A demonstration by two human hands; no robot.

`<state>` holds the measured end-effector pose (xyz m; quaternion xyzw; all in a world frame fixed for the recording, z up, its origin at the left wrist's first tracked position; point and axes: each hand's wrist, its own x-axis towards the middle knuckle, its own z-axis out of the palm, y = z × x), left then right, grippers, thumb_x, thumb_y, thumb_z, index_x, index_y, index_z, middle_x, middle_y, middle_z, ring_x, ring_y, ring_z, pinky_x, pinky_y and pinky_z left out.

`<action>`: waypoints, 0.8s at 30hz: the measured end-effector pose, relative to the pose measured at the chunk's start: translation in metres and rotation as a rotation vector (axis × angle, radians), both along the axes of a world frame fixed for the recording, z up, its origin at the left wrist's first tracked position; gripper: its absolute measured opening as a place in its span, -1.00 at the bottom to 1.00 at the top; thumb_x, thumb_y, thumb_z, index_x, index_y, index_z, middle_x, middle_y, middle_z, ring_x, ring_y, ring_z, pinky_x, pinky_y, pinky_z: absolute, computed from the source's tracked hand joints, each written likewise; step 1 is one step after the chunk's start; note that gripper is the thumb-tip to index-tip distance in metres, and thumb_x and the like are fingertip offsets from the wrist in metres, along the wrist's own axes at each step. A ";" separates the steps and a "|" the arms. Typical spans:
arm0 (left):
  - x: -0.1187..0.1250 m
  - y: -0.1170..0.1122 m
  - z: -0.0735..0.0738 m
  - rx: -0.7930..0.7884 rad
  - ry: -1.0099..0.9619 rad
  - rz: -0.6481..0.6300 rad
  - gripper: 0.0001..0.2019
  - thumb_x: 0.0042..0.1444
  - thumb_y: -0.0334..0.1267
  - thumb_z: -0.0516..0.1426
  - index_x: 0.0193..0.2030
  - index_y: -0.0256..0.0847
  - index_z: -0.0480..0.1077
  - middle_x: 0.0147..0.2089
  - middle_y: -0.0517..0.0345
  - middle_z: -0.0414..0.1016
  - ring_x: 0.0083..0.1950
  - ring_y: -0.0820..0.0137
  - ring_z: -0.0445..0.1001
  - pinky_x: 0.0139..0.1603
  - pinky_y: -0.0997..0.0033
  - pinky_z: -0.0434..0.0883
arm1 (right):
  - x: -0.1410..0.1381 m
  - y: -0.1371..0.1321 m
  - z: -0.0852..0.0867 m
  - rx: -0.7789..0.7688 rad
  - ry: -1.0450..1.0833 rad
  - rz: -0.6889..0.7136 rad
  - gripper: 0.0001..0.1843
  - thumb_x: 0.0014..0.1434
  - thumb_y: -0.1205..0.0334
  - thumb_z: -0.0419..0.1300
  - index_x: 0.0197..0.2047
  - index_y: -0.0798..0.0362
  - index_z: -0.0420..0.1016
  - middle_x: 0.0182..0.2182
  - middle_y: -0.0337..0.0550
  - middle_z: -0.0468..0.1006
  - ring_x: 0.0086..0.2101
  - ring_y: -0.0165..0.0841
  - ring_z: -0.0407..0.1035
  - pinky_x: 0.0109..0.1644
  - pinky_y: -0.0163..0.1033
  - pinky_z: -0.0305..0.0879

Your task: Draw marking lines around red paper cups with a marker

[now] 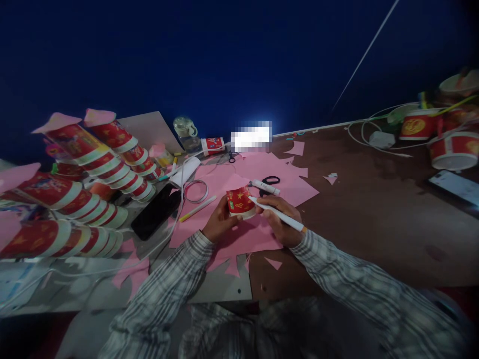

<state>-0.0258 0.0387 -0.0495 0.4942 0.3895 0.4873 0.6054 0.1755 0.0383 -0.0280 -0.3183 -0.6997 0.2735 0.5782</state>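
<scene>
My left hand [218, 223] is wrapped round a red paper cup [240, 202] with gold stars, held on its side over pink paper [258, 174]. A white pen [277, 214] is gripped in my right hand [281, 224], its tip touching the side of the cup. Both hands hover just above the pink sheets near the table's front edge. Black scissors [270, 180] and a white glue stick [265, 187] lie just beyond the cup.
Stacks of red cups topped with pink paper [90, 164] lie at the left. A black phone [155, 212], a tape roll [195, 191] and a yellow pencil [197, 208] sit nearby. More red cups [454, 149], cables and a phone [454, 185] are at the right.
</scene>
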 end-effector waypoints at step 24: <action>-0.002 0.001 -0.001 0.007 -0.001 -0.016 -0.37 -0.05 -0.12 0.42 0.15 -0.16 0.34 0.11 -0.03 0.53 0.10 0.15 0.51 0.15 0.16 0.40 | 0.000 -0.001 0.001 -0.001 0.012 0.088 -0.76 0.35 0.10 0.11 -0.06 0.01 0.52 -0.25 -0.02 0.68 -0.16 -0.18 0.61 -0.10 -0.07 0.59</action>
